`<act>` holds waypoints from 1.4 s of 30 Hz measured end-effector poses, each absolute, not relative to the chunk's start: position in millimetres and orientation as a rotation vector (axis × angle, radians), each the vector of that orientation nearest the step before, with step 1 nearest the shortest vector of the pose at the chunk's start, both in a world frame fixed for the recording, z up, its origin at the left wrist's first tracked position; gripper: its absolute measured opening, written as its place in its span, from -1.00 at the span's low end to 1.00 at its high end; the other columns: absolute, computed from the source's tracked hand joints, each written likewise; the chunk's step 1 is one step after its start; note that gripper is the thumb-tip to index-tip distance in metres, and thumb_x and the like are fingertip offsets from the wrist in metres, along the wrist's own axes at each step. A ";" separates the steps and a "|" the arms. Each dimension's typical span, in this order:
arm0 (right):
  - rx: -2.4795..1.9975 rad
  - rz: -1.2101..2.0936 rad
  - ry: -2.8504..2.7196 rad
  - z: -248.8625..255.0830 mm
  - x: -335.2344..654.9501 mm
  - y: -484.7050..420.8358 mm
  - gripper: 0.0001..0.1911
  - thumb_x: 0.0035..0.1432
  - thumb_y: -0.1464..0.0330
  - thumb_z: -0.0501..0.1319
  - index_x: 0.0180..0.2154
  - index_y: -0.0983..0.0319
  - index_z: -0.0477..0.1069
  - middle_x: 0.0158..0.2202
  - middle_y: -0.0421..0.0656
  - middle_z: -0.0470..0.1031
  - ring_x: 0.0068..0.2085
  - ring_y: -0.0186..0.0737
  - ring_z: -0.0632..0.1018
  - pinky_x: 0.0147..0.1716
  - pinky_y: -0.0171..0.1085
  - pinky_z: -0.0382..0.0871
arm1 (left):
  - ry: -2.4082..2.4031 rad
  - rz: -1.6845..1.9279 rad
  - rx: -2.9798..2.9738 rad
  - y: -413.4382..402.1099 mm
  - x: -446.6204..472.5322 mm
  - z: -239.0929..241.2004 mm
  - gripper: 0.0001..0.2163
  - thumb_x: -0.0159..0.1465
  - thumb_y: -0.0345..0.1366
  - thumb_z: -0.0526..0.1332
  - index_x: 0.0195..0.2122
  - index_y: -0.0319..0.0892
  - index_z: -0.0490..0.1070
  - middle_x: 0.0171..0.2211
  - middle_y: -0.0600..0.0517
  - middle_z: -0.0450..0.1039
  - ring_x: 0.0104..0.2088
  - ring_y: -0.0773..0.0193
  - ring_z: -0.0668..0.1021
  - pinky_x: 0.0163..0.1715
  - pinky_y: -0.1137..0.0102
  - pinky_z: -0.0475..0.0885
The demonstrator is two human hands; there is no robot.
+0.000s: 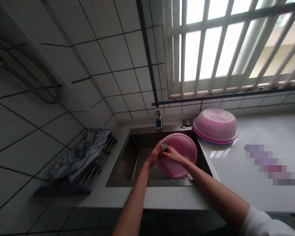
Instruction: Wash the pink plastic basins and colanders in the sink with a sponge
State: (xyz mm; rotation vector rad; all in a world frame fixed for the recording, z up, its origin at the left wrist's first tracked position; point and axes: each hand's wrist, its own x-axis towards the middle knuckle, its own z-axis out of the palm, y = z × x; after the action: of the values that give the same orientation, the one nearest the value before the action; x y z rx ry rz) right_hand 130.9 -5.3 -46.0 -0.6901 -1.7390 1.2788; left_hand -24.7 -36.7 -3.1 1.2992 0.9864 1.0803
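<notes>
Pink bowl (186,149) sits in the right half of the steel sink (120,175); its inside faces up. Left hand (155,155) at the bowl's left edge, grip closed round a small grey-green thing (164,146); too small to tell what it is. Right hand (171,154) over the bowl's left part, fingers curled in against the same thing; cannot tell whether that grip pinches it or only touches. Both hands close together, thing between them, above the left part of the bowl. Tap (158,119) at the far edge of the sink, drain lid (187,122) to its right. Pink basket (215,124) upside down on the bench (169,198), just right of the sink, blue edge showing under it. Blurred patch (270,165) farther right. Striped grey cloth (88,152) on a rack (102,159), left of the sink. Barred window (213,49) far right, hose (48,100) on the left wall.
</notes>
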 end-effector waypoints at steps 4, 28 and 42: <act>-0.656 1.362 -1.815 -47.3 130.2 -6.3 -0.83 0.18 0.30 0.22 -0.31 0.28 0.49 -0.34 -0.12 0.55 -0.34 -0.20 0.49 -0.30 -0.29 0.39 | 1.025 1.085 1.371 -37.0 -24.9 -2.4 -0.40 0.30 0.12 0.22 0.26 -0.12 0.38 0.27 -0.05 0.39 0.31 -0.04 0.35 0.38 0.11 0.06; -0.763 1.342 -1.547 -44.5 132.3 -1.6 -0.76 0.21 0.22 0.20 -0.25 0.28 0.46 -0.37 -0.13 0.51 -0.37 -0.23 0.46 -0.39 -0.32 0.35 | 0.968 1.091 1.363 -36.8 -21.6 1.4 -0.40 0.28 0.09 0.25 0.25 -0.15 0.39 0.25 -0.10 0.41 0.30 -0.04 0.36 0.38 0.10 0.08; -0.736 1.396 -1.574 -41.0 133.3 -1.6 -0.71 0.21 0.17 0.21 -0.25 0.29 0.47 -0.38 -0.14 0.51 -0.38 -0.24 0.47 -0.38 -0.31 0.36 | 0.967 1.076 1.370 -37.2 -22.5 -1.3 -0.41 0.32 0.09 0.21 0.27 -0.13 0.36 0.27 -0.09 0.39 0.32 -0.02 0.34 0.39 0.09 0.05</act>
State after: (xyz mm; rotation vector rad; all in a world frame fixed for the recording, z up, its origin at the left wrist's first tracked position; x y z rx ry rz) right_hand 133.3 -1.6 -41.0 -0.7361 -1.5743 1.3961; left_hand -22.5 -37.2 -1.3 1.3704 0.9670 1.0755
